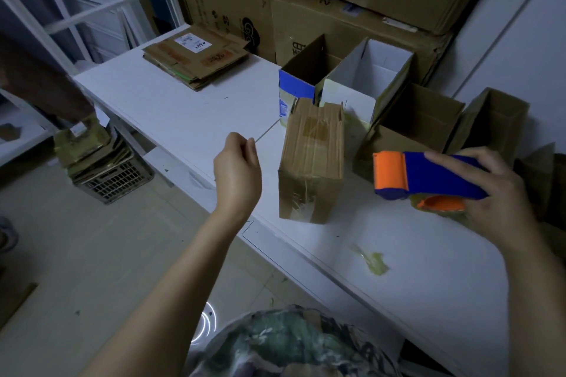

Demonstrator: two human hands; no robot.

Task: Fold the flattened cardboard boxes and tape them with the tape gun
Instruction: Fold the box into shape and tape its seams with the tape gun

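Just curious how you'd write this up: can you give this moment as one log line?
right hand: grips tape gun | left hand: loosely curled, holds nothing | taped box: on table, between hands | flattened boxes: stacked, far end

Taped brown box (311, 164) stands upright (blue-orange tape gun (428, 176) beside).
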